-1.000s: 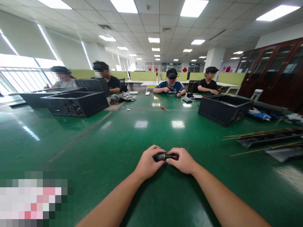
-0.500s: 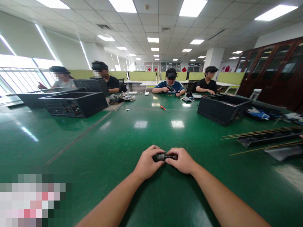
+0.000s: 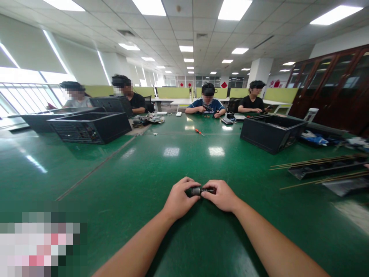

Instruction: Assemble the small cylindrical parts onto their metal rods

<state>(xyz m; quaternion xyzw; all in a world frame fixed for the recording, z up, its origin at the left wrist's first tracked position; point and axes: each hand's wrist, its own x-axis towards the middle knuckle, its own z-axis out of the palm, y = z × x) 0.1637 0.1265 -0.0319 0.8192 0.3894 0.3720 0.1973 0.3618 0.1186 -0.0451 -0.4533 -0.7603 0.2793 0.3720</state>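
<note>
My left hand (image 3: 179, 197) wraps round the thick end of a dark cylindrical tool with a grey collar (image 3: 196, 191), low over the green table. Its kind is hard to make out, as the fingers cover much of it. From the other side, my right hand (image 3: 221, 195) closes on the thinner, shaft-like end, thumb and fingers pinched together. The tool lies level between both hands, which nearly meet at the collar.
An orange-handled screwdriver (image 3: 198, 132) lies ahead on the green table (image 3: 138, 181). Black computer cases stand left (image 3: 89, 129) and right (image 3: 268, 134). Metal rails (image 3: 323, 167) and thin rods are at the right. Several co-workers sit across the table.
Both my hands and the tool stay almost still. At the far right, a co-worker's hand has moved slightly.
</note>
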